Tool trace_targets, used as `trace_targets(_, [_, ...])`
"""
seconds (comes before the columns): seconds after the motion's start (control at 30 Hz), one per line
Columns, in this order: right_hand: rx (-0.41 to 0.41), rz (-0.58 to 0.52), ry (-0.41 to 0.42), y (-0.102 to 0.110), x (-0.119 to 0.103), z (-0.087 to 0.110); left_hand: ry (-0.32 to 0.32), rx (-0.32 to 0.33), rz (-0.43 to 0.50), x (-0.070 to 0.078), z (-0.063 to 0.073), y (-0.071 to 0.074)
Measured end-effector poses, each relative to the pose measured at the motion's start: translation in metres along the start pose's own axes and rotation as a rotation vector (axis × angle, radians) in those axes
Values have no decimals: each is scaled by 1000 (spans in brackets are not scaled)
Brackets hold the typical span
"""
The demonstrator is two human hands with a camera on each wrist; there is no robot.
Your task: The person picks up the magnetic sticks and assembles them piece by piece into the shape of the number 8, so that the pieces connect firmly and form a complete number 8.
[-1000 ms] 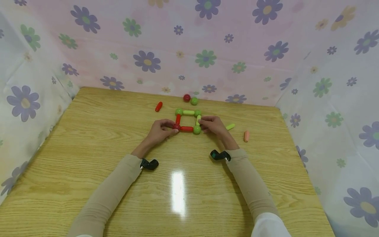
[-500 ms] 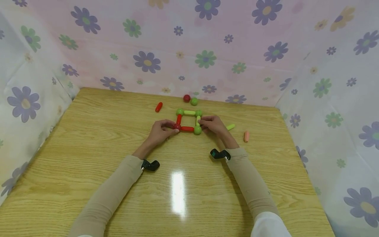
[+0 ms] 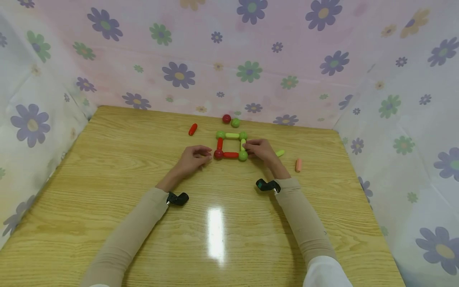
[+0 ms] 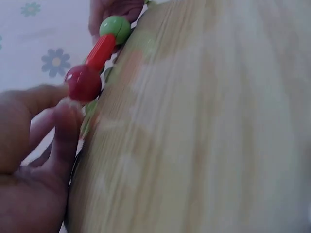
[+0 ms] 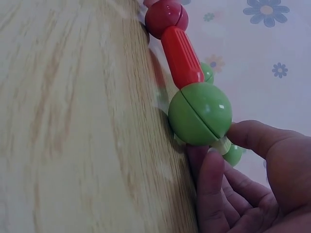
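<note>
A square of toy building rods and balls lies on the wooden table. Its near-left corner is a red ball; a green ball forms the near-right one, with a red rod between them. Green balls make both far corners. My right hand pinches the yellow-green rod on the square's right side, thumb and fingers close behind the green ball in the right wrist view. Just left of the red ball, my left hand holds nothing, its fingers loosely bent and fingertips near the ball.
Behind the square lie a loose red ball and green ball. A loose red rod is at the back left. Right of my right hand are a yellow-green rod and an orange rod. A flowered cloth surrounds the table.
The square has shifted slightly to the right, along with my right hand on its rod. My left hand has let go of the red corner ball and drawn back a little left.
</note>
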State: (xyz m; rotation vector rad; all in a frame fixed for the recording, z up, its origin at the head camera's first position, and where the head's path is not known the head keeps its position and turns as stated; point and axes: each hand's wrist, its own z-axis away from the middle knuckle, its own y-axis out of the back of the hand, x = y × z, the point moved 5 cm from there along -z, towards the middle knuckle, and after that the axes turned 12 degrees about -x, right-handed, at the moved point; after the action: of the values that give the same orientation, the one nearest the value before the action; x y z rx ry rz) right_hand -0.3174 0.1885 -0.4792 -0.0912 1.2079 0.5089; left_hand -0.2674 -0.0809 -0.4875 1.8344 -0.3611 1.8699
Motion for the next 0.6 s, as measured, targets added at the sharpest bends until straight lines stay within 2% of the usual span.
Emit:
trace_targets(0.13, [-2,-7,-5,5,3,0,10,-91,41,-1,-1,4])
trace_targets(0.2, [-6,-11,-5,6,4,-1,10,-93,42,0,-1,10])
trace_targets(0.3, [-6,-21,-8,7,4,-2,-11,-24,16,0,-1,27])
trace_targets(0.47, [-1,-59,-21,7,3,-3,-43,156,-4,-6,1,64])
trace_targets(0.53, [-1,-67,-23,5,3,-3,-38,200,-28,-10,-1,74])
trace_targets(0.6, [-1,-66,-20,4,4,-3,-25,246,-94,-12,-5,82])
